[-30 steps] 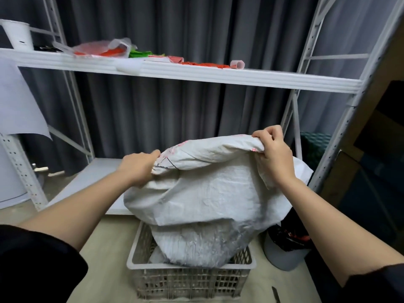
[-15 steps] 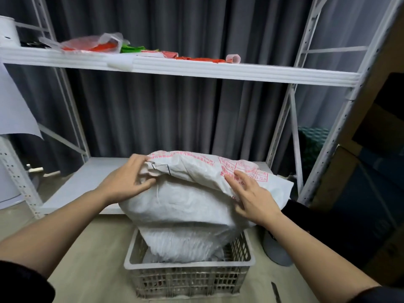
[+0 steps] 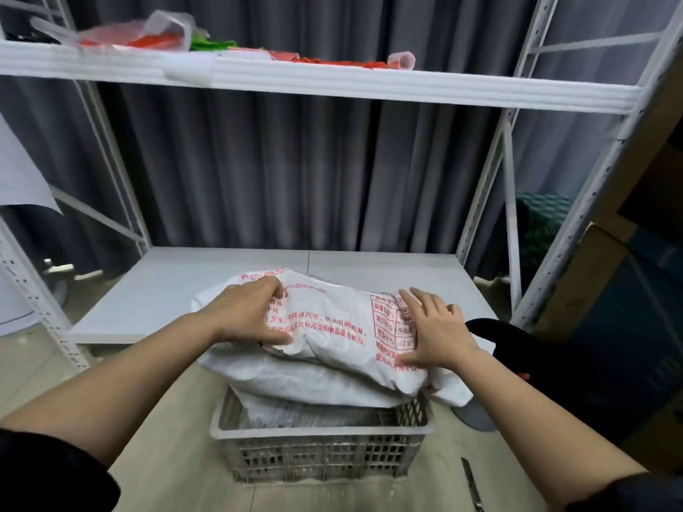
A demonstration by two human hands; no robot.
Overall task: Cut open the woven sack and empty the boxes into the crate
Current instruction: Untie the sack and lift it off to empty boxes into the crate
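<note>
Both hands have come off the raised sack corners and now lie on top of it, and the sack has sunk from a tall heap to a flatter, folded bundle. It sits across the top of the crate, spilling past the crate's right rim and bulging above it. Left hand presses the sack's left side, fingers curled over a fold but clamping nothing firmly. Right hand lies flat and spread on the printed red panel, gripping nothing. No boxes show, so whether they have dropped out I cannot tell; the emptying step seems near its end. Next, I judge, the hands must take a real hold on the cloth and draw the sack up clear of the crate. A knife lies on the floor right of the crate.
</note>
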